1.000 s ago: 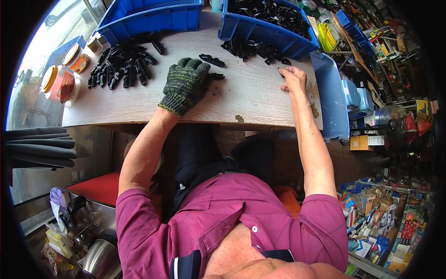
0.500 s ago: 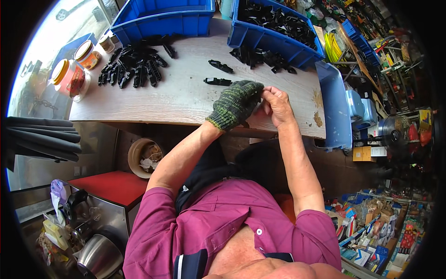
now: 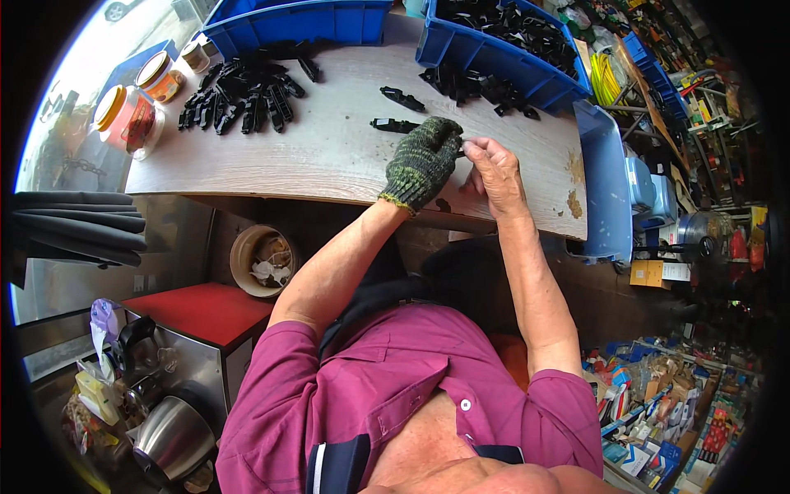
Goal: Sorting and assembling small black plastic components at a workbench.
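My left hand [image 3: 421, 163], in a dark green and black knitted glove, is above the table's front part with its fingers curled closed. What it grips, if anything, is hidden by the glove. My bare right hand [image 3: 499, 177] meets its fingertips from the right, thumb and forefinger pinched together; a thing between them is too small to name. Just beyond the glove lies a long black plastic part [image 3: 394, 125], and a second black part [image 3: 402, 99] is a little farther off. To the left spreads a pile of similar black parts [image 3: 239, 99].
Two blue crates [image 3: 296, 30] stand at the back; the right crate [image 3: 494, 72] is full of black parts, with more heaped before it. Lidded jars [image 3: 123, 122] line the left end of the pale table [image 3: 329, 156]. A blue bin [image 3: 605, 181] adjoins its right end. Below is a bucket [image 3: 239, 262].
The whole view has shifted slightly, so the table sits higher. My gloved left hand has turned with its fingertips pointing farther away; my right hand stays pinched against it.
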`<state>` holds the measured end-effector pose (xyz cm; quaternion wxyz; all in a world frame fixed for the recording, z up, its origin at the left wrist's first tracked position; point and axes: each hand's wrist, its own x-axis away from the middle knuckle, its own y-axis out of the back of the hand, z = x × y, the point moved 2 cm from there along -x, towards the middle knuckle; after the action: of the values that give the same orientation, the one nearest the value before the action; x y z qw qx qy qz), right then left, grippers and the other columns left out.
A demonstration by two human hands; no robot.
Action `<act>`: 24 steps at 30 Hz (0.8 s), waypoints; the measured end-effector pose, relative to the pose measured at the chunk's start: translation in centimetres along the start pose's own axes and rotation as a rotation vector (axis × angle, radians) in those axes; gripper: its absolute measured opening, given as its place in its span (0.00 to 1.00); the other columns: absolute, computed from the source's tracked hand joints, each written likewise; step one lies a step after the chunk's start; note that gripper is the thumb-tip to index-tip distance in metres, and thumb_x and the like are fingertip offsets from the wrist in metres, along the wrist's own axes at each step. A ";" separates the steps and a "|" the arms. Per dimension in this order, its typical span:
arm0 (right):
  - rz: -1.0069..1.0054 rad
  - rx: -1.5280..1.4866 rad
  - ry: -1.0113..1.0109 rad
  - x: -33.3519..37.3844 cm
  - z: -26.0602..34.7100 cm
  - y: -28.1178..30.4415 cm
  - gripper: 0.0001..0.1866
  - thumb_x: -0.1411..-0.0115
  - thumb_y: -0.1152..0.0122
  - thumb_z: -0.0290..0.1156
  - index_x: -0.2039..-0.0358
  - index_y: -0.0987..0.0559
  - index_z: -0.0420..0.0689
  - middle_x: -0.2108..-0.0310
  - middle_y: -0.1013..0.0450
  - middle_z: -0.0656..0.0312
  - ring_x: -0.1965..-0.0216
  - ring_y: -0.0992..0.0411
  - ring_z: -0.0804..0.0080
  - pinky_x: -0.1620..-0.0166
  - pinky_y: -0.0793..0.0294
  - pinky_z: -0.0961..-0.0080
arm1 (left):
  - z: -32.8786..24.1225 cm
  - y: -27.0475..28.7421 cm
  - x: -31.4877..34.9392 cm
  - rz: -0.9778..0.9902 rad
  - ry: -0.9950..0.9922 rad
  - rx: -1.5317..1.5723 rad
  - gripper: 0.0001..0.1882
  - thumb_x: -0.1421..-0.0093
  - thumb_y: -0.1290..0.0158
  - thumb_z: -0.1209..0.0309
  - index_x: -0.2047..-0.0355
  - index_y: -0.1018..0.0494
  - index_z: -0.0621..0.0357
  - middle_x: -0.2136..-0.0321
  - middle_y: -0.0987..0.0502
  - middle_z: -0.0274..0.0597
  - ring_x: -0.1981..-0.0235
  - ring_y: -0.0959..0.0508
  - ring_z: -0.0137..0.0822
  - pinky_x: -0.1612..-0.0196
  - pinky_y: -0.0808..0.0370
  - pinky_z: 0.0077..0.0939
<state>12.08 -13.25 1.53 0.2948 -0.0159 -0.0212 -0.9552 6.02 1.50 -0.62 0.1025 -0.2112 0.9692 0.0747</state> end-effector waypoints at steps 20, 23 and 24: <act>-0.250 -0.155 -0.068 0.9 0.6 -1.8 0.16 0.32 0.49 0.44 0.73 0.33 0.48 0.90 0.48 0.72 0.89 0.46 0.82 0.85 0.26 0.72 | -1.3 7.0 0.1 0.057 -0.406 -0.917 0.10 0.39 0.44 0.64 0.59 0.23 0.51 0.65 0.21 0.45 0.60 0.22 0.50 0.60 0.26 0.50; -0.301 -0.253 -0.053 1.0 0.2 -1.8 0.17 0.32 0.49 0.43 0.73 0.33 0.46 0.89 0.45 0.70 0.89 0.46 0.82 0.86 0.28 0.74 | -2.2 5.0 1.7 0.118 -0.326 -0.462 0.13 0.35 0.47 0.61 0.57 0.24 0.55 0.64 0.20 0.47 0.62 0.20 0.53 0.59 0.24 0.47; -0.304 -0.253 -0.019 1.1 0.3 -1.8 0.17 0.32 0.49 0.43 0.74 0.33 0.46 0.88 0.45 0.70 0.90 0.47 0.81 0.86 0.28 0.73 | -2.1 4.3 1.9 0.162 -0.334 -0.418 0.14 0.34 0.47 0.61 0.55 0.23 0.56 0.62 0.20 0.49 0.61 0.20 0.53 0.59 0.24 0.46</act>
<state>10.21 -12.37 1.77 0.1426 -0.0586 0.0942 -0.9835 2.16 4.18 1.41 0.2090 -0.1342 0.9161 0.3148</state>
